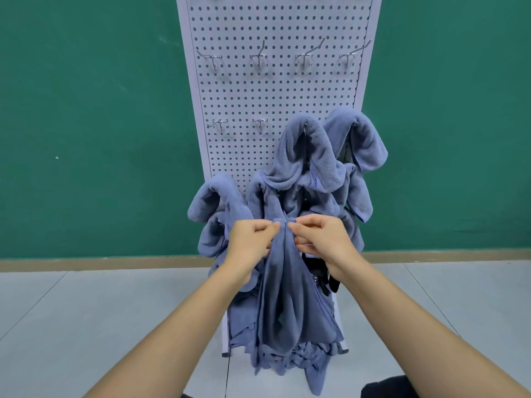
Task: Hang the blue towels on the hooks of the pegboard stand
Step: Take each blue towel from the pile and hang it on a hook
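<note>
The left hand [253,239] and right hand [323,239] each pinch the top hem of one blue towel [287,297], its grey-blue cloth hanging below the grip in long folds. Above and beside the grip, perhaps six hung towels [304,150] overlap on the pegboard stand [258,96]. Higher up six bare hooks [260,57] show, and below lies one crumpled heap [301,361].

Both forearms extended forward, converging. The left hand [253,239] and right hand [321,238] nearly touch, each grip pinching the blue towel [290,297], fingers curled.
</note>
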A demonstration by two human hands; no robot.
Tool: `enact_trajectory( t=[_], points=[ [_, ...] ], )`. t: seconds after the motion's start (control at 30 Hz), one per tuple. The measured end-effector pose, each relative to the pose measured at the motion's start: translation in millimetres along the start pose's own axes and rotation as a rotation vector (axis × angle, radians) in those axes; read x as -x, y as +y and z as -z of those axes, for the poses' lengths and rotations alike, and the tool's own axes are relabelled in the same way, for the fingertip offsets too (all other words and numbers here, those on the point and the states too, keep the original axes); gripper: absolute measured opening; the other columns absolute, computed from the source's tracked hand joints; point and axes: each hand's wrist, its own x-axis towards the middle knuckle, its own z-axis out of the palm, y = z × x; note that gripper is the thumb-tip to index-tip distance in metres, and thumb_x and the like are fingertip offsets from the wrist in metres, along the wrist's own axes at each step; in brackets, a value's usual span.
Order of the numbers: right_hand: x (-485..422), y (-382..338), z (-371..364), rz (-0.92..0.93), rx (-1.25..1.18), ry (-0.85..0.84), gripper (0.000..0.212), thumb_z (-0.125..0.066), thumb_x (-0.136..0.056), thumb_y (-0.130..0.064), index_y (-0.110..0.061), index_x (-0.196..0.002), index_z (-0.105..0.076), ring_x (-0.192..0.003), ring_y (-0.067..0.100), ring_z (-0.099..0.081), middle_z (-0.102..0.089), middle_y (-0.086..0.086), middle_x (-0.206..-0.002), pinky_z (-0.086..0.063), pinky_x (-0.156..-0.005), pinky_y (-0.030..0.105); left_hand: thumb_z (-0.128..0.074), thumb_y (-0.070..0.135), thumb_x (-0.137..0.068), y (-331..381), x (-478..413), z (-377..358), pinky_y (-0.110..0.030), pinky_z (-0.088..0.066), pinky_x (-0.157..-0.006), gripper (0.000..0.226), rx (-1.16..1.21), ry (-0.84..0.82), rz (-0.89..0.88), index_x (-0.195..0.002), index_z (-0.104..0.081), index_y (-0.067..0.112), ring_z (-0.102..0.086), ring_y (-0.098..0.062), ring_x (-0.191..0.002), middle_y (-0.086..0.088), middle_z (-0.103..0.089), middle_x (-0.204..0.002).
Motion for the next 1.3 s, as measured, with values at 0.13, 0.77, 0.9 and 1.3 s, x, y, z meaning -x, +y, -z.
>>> enact_trajectory(
  t=[0.13, 0.77, 0.9, 1.3],
  points=[
    [0.6, -0.1, 2.6, 0.025, -0.033, -0.087, 0.013, -0.061, -0.092, -0.009, -0.004, -0.098, -0.071, -0.073, 0.013, -0.067, -0.073, 0.007, -0.084, -0.057, -0.068, 0.02, -0.068, 0.042, -0.085, 4.3, 3.6, 2.9, -0.034, -0.048, -0.065, 0.035, 0.022, -0.061, -0.038, -0.083, -0.073, 0.007, -0.049, -0.019, -0.071, -0.015, -0.058, -0.076],
    [-11.9, 1.2, 47.2, 0.211, 0.359, -0.262, 0.018, -0.075, -0.082, -0.02, -0.014, -0.072, -0.062, -0.064, 0.003, -0.05, -0.054, -0.007, -0.067, -0.039, -0.063, 0.018, -0.052, 0.011, -0.092, 8.7, -8.5, 39.5, -0.033, -0.042, -0.082, 0.019, 0.069, -0.133, 0.02, -0.101, -0.066, 0.001, -0.048, -0.019, -0.084, -0.008, -0.055, -0.087],
    [-13.2, -0.9, 43.7, 0.255, 0.307, -0.202, 0.017, -0.073, -0.084, -0.022, -0.006, -0.09, -0.071, -0.081, 0.011, -0.061, -0.068, 0.013, -0.087, -0.051, -0.08, 0.032, -0.053, 0.01, -0.093, 0.5, -12.9, 45.4, -0.022, -0.047, -0.07, 0.017, 0.033, -0.114, 0.069, -0.098, -0.068, 0.005, -0.045, -0.015, -0.078, -0.004, -0.051, -0.081],
    [-10.3, 6.2, 35.8, 0.252, 0.381, -0.191, 0.013, -0.073, -0.084, -0.019, -0.008, -0.083, -0.067, -0.065, 0.005, -0.053, -0.06, -0.003, -0.071, -0.043, -0.062, 0.016, -0.076, 0.022, -0.081, -10.0, -3.7, 19.3, -0.021, -0.045, -0.064, 0.012, -0.281, -0.049, -0.2, -0.078, -0.072, 0.012, -0.051, -0.008, -0.059, 0.0, -0.064, -0.066]
  ],
)
